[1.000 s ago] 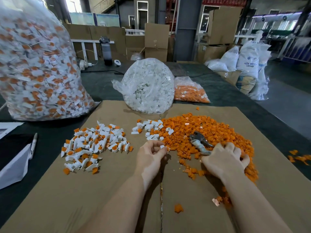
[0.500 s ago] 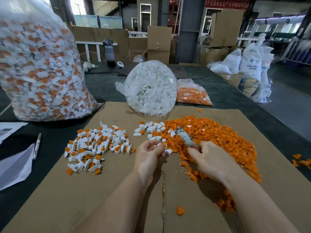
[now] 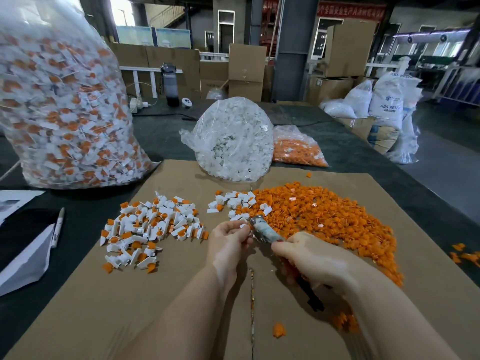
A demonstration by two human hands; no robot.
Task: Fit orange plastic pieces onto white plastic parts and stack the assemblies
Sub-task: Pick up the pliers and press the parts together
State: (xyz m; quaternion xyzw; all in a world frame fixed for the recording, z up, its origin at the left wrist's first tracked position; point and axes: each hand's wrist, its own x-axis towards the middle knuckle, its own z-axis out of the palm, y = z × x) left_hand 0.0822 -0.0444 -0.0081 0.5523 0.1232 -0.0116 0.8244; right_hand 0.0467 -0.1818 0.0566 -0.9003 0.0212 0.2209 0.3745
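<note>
Swung across from the orange heap, the right hand (image 3: 311, 258) had brought its pliers-like tool (image 3: 263, 231) up until the tool's tip met the small white part (image 3: 244, 225) pinched in the left hand (image 3: 228, 241). That white part sat right at the left fingertips, just short of the loose white parts (image 3: 240, 203) lying beyond them. Right fingers were wrapped round the tool's handles; whether an orange piece sat in the tip was too small to tell. To seat it well, I judged the left pinch needed to hold the part square while the tool pressed straight in, not at a slant. Beyond the right hand spread the heap of orange pieces (image 3: 324, 216); off to the left hand's outer side lay the pile of finished assemblies (image 3: 150, 229), all on the cardboard sheet (image 3: 104, 307).
</note>
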